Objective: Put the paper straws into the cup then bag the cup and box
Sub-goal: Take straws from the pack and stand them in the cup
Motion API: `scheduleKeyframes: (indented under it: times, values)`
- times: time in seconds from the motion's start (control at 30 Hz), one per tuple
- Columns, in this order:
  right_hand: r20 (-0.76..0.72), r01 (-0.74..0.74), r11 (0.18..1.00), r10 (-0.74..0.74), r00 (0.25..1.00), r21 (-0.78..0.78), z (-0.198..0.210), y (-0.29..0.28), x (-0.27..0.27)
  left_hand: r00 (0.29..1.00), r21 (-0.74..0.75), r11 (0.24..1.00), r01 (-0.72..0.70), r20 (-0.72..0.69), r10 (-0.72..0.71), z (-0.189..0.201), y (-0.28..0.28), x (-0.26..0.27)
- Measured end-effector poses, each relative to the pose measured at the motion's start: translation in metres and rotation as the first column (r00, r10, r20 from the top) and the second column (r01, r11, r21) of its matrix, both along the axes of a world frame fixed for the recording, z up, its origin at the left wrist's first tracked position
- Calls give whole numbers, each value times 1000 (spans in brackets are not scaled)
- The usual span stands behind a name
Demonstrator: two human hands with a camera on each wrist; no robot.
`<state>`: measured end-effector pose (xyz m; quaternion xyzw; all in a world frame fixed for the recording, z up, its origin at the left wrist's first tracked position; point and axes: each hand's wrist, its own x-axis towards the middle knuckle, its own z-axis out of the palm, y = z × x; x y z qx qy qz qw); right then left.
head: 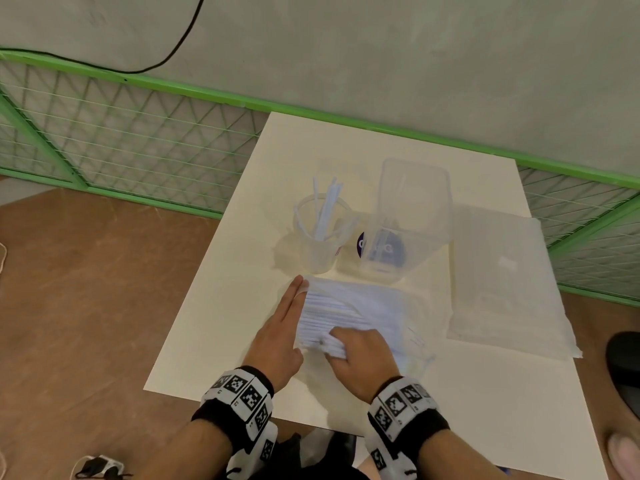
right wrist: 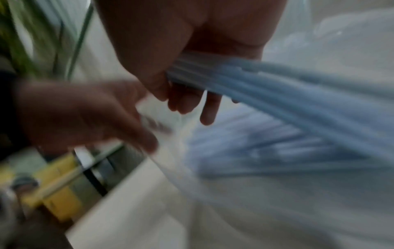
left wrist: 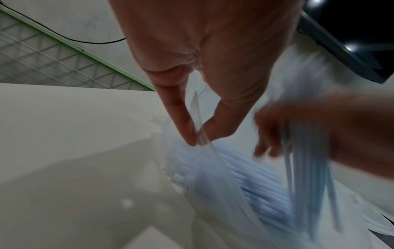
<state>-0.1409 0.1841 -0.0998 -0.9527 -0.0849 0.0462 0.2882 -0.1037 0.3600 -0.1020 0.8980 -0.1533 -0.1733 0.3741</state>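
A clear cup (head: 320, 237) with several white paper straws (head: 325, 209) stands upright mid-table. To its right stands a clear plastic box (head: 408, 216). A clear wrapper full of straws (head: 349, 306) lies in front of them. My left hand (head: 277, 327) lies along the pack's left edge. Its thumb and forefinger pinch the wrapper film (left wrist: 199, 131). My right hand (head: 349, 348) grips a bunch of straws (right wrist: 266, 80) at the pack's near end. The right wrist view is blurred.
A flat pile of clear plastic bags (head: 505, 282) lies on the right of the white table (head: 225, 306). A green mesh fence (head: 121, 140) runs behind the table. A dark object (head: 625, 365) sits at the right edge. Brown floor lies to the left.
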Motion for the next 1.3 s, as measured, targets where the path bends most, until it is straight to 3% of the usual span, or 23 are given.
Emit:
scheduleKeyframes:
  times: [0.07,0.13,0.17,0.3,0.47,0.6,0.7,0.87,1.0,1.17,1.3]
  values:
    - [1,134,933,-142,990,335,20,2,-2,1000,1,1000,-2,7,2,-2,0,0]
    - [-124,311,798,-289,949,517,32,2,-5,1000,3,1000,3,18,-3,-3,1,2]
    - [-172,370,771,-330,928,518,32,0,-5,1000,-1,1000,6,20,-6,-3,1,2]
    - [-298,432,806,-330,896,405,28,-15,-3,1000,-8,1000,13,23,-13,-4,0,4]
    - [-273,457,778,-370,888,431,45,-24,6,999,-2,1000,13,31,-13,-5,1,5]
    - [-334,445,839,-342,878,312,33,-20,2,999,-19,1000,17,31,-16,-4,0,6]
    - [-358,458,835,-345,868,306,47,-21,12,1000,-14,1000,14,22,-14,-3,-1,6]
    - [-114,369,799,-360,926,474,154,-34,68,1000,17,1000,12,-3,-12,0,0,5]
    - [104,314,780,-433,896,541,208,-37,124,1000,25,999,21,-17,-21,4,-1,5]
    - [113,312,862,-384,916,400,192,-23,174,999,56,998,18,-33,-16,10,0,5]
    - [-13,302,921,-308,951,247,161,-15,191,999,76,997,19,-43,-16,10,2,5]
